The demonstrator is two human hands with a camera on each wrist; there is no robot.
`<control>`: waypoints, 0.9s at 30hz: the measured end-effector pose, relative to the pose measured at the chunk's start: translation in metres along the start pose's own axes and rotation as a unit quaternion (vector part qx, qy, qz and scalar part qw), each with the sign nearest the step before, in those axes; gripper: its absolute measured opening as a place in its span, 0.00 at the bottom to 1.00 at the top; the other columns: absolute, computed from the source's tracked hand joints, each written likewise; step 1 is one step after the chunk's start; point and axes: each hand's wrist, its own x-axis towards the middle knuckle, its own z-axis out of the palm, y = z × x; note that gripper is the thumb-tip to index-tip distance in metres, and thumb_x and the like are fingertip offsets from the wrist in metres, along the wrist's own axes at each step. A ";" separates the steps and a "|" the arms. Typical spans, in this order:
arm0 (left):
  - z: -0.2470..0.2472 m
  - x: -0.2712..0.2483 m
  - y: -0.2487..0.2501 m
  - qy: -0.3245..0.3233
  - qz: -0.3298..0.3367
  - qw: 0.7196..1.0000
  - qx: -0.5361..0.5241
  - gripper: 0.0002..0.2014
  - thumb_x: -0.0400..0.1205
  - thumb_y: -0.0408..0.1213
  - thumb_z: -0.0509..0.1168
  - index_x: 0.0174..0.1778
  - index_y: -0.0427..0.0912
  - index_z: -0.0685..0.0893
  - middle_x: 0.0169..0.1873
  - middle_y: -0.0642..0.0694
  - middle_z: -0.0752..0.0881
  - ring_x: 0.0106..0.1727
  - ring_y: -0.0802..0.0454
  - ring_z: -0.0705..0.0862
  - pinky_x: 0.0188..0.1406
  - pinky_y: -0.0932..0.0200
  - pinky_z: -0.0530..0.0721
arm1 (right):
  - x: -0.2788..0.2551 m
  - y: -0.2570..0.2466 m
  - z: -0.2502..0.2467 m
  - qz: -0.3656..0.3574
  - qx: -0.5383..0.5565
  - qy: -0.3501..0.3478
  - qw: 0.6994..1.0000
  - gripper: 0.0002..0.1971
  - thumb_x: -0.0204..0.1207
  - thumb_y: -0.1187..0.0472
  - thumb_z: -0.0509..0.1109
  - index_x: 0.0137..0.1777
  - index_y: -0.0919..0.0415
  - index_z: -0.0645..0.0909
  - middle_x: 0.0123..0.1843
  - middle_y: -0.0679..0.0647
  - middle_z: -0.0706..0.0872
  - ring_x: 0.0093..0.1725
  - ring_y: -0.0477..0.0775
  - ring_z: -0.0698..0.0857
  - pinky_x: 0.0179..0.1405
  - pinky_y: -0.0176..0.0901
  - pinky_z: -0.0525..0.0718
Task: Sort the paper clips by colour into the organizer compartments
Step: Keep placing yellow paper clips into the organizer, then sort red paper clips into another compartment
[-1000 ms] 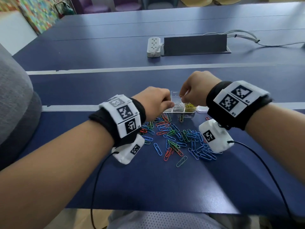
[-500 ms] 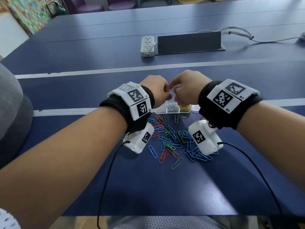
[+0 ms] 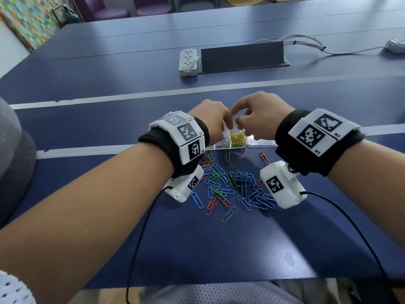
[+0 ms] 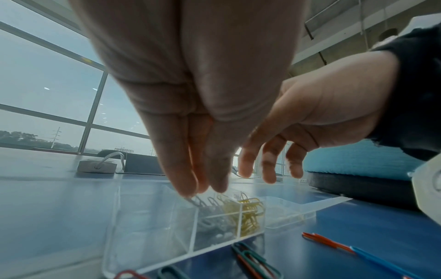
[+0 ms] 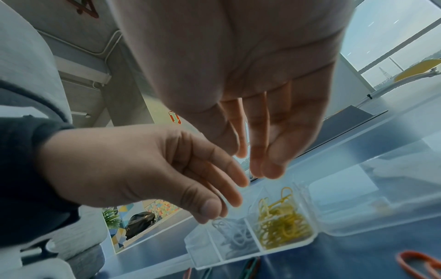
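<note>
A broad, matte navy surface [image 3: 219, 249] is carrying everything, crossed by two pale stripes. At its far side a long dark slanted panel [image 3: 242, 57] is lying flat, with one white power strip [image 3: 188, 62] just beside its left end.

Nearer, both hands are hovering side by side over a clear, hard plastic organizer [image 3: 221, 146], a shallow box cut into square compartments. The left hand [image 3: 211, 119] is hanging with fingers straight and bunched together, their tips just above the silver clips [image 5: 235, 236]; whether they are pinching one I cannot tell. The right hand [image 3: 260, 115] is hanging relaxed, fingers loosely spread and holding nothing.

Two compartments are holding clips: silver ones in one, yellow clips [image 3: 237, 137] in the next (both piles tangled, too dense to count).

Between the wrists a loose scatter of thin wire clips [image 3: 232, 185] is lying unsorted, mostly blue, with some green and red; a red one [image 3: 264, 158] is lying apart at the right.
</note>
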 end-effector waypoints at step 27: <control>0.006 -0.020 -0.013 0.014 0.077 0.985 -0.156 0.11 0.78 0.28 0.64 0.49 0.51 0.80 0.37 0.55 0.80 0.36 0.55 0.81 0.41 0.64 0.81 | -0.028 0.026 0.007 -0.008 -0.235 -0.112 0.965 0.09 0.71 0.61 0.68 0.48 0.54 0.89 0.44 0.51 0.89 0.50 0.57 0.86 0.57 0.51 0.86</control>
